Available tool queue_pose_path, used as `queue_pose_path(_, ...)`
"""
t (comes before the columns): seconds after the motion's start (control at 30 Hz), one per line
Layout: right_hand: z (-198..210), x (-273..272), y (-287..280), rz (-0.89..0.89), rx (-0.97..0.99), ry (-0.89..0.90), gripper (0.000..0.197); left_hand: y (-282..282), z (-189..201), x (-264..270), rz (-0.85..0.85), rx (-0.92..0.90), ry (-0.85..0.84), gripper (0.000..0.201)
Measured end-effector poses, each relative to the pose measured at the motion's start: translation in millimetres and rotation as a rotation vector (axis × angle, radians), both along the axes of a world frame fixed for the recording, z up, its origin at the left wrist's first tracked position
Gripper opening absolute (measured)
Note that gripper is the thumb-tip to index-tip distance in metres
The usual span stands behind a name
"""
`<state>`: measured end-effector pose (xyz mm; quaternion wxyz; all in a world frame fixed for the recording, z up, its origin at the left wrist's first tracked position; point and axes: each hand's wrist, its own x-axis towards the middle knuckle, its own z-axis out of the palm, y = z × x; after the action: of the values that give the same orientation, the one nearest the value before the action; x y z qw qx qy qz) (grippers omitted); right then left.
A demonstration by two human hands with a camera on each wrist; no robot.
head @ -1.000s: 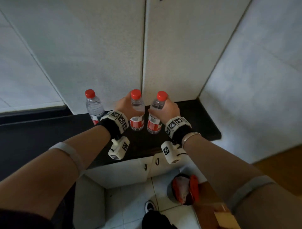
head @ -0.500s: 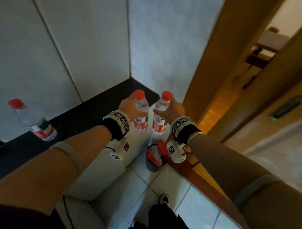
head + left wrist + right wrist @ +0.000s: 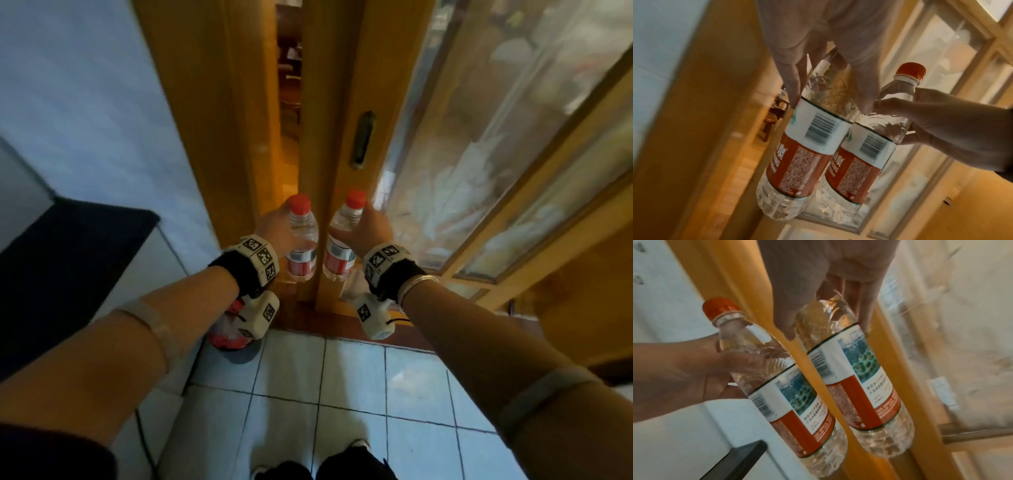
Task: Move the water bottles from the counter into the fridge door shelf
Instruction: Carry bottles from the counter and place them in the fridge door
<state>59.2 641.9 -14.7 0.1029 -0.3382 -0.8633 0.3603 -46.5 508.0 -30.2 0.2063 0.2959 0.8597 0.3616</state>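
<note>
- Head view shows a wooden sliding door (image 3: 335,102) with frosted glass panes filling the upper frame, standing slightly ajar so a dim room shows through the gap.
- Pale tiled floor (image 3: 342,394) lies below, and a dark counter (image 3: 68,246) edge sits at the far left — well apart from both bottles.
- Left hand (image 3: 274,228) wraps its fingers (image 3: 795,78) and thumb round the upper body of the left water bottle (image 3: 301,240), just above the label; the bottle hangs upright in the air before the door.
- Right hand (image 3: 375,229) grips the right water bottle (image 3: 342,240) the same way, fingers (image 3: 785,308) curled over its shoulder.
- Both bottles are held side by side, very close, though whether they touch cannot be told — red caps up, red-and-white labels level.
- A red-and-white object (image 3: 226,334) sits on the floor by the counter base, half hidden behind the left wrist camera.
</note>
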Motion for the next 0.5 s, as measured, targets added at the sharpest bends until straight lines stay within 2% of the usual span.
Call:
queue_pose_path(0.07,0,28,37,-0.093,0.000,0.013,0.064,46,-2,17,-0.053,0.017,-0.040,0.058)
queue_pose_path(0.17,6,74,93,-0.196,0.024,0.011,0.063,113,2,49,-0.150,0.042,-0.130,0.044)
queue_pose_path(0.2,8,90,111,-0.230,0.036,0.005,0.065,134,2,60,-0.178,0.045,-0.133,0.046)
queue_pose_path(0.3,10,135,164,-0.346,0.052,0.009,0.066,198,4,95,-0.250,0.018,-0.058,0.074)
queue_pose_path(0.4,12,181,207,-0.452,0.063,0.000,0.067,258,3,129,-0.327,0.039,-0.163,0.065)
queue_pose_path(0.5,14,230,242,-0.566,0.093,-0.032,0.071,310,2,165,-0.426,0.042,-0.195,0.072)
